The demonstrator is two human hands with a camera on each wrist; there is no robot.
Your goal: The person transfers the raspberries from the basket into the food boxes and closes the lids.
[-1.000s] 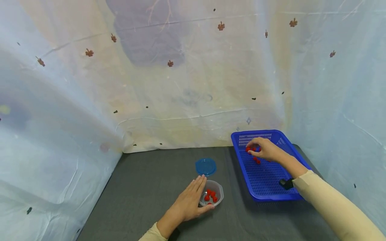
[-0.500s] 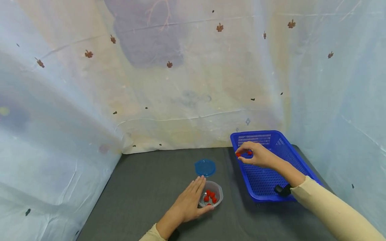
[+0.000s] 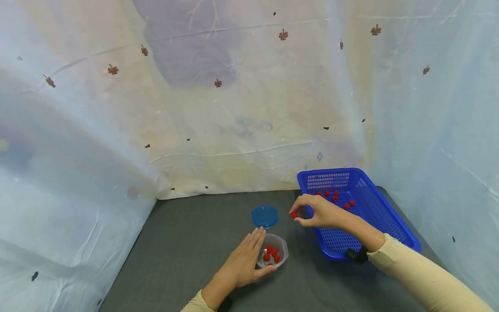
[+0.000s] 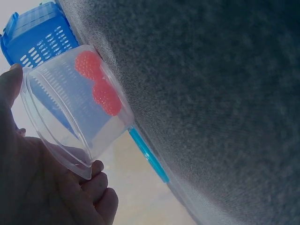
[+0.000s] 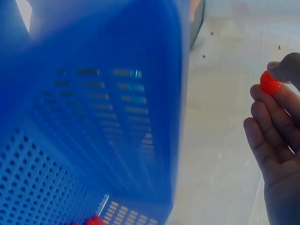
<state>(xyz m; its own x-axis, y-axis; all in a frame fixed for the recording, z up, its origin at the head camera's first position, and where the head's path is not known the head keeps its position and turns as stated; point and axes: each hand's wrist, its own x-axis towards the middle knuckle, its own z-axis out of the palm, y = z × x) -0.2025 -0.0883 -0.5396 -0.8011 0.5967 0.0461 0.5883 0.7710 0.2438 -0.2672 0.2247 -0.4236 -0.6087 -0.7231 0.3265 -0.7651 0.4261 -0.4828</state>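
In the head view my left hand (image 3: 244, 259) lies along the near-left side of a clear plastic container (image 3: 283, 247), fingers straight and thumb spread along the rim. Several red raspberries (image 3: 273, 251) sit inside the container; two of them show through its wall in the left wrist view. My right hand (image 3: 320, 212) pinches a single raspberry (image 5: 269, 83) between thumb and fingertips. It is over the left edge of a blue perforated basket (image 3: 325, 245), with the held raspberry just outside the rim. More raspberries (image 3: 335, 193) lie in the basket's far part.
Behind the container a round blue lid (image 3: 265, 216) lies flat on the dark grey cloth (image 3: 195, 247). Pale patterned sheeting (image 3: 241, 117) rises at the back and both sides. The basket stands at the right, near the sheeting.
From inside the basket, my right hand has come left and toward me, carrying a raspberry past the rim. The left hand and the container have stayed in place.
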